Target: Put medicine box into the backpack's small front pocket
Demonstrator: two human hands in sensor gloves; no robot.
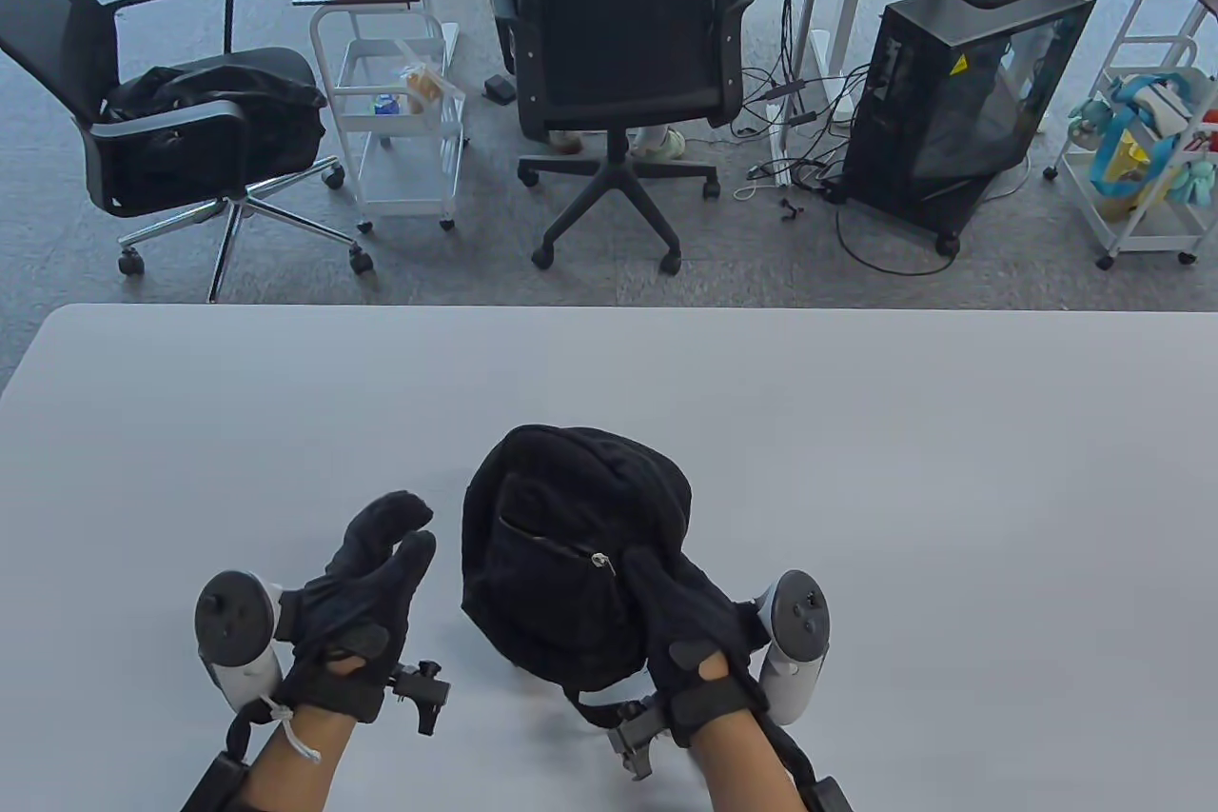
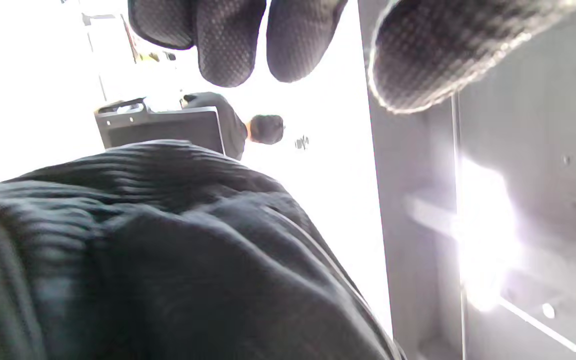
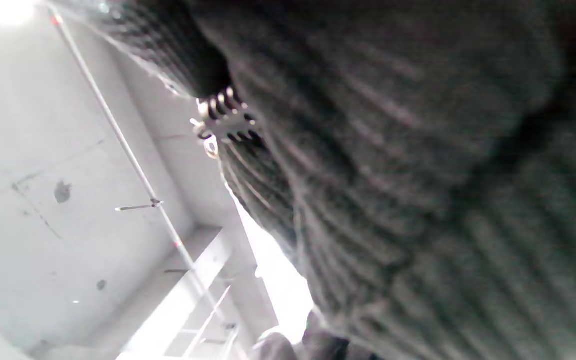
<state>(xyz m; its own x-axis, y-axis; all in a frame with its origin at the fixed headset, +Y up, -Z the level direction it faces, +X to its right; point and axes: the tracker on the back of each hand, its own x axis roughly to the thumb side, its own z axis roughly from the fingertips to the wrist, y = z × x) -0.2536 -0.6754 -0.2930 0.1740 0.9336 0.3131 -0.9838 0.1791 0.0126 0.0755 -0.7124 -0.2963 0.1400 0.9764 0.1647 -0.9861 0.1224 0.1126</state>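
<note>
A small black corduroy backpack (image 1: 571,545) lies on the grey table (image 1: 856,469) near its front edge. Its front pocket zipper (image 1: 561,550) runs across the front, with the metal pull (image 1: 599,561) at the right end. My right hand (image 1: 680,622) rests on the backpack's right side, fingers by the zipper pull. My left hand (image 1: 376,564) is open and empty just left of the backpack, not touching it. The backpack fills the left wrist view (image 2: 168,250) and the right wrist view (image 3: 418,200), where the zipper pull (image 3: 213,130) shows. No medicine box is visible.
Beyond the table's far edge stand two office chairs (image 1: 628,41), a white cart (image 1: 400,117) and a computer tower (image 1: 961,108). The table is bare around the backpack.
</note>
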